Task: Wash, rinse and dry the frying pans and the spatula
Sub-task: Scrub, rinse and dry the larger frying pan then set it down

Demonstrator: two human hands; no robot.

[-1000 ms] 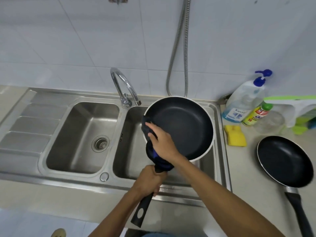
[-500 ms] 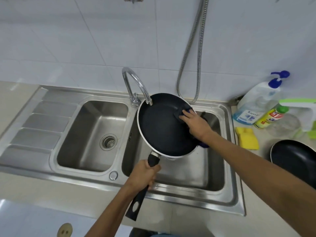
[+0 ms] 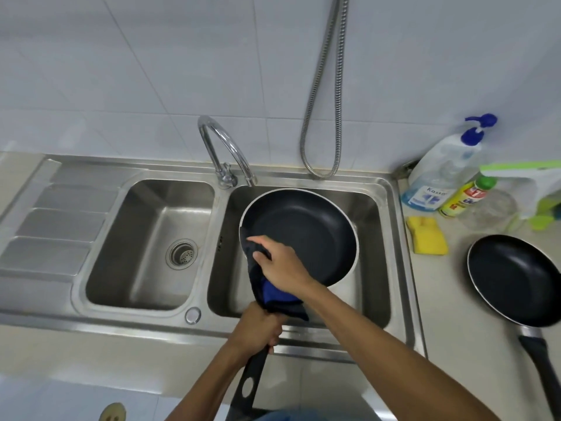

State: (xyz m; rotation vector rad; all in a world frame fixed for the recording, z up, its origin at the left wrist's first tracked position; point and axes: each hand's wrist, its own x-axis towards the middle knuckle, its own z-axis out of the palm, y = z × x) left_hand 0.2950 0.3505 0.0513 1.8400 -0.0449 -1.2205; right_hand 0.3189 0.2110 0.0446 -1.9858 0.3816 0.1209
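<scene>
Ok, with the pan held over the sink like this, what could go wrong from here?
1. The left hand alone holds the frying pan by its handle above the right basin; a wiping push from the right hand with the cloth could twist it loose.
2. The far rim sits close to the tap spout and might knock it.

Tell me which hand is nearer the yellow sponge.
Right. The right hand, holding a cloth on the pan's rim, is left of the sponge; the left hand grips the handle, farther away.
</scene>
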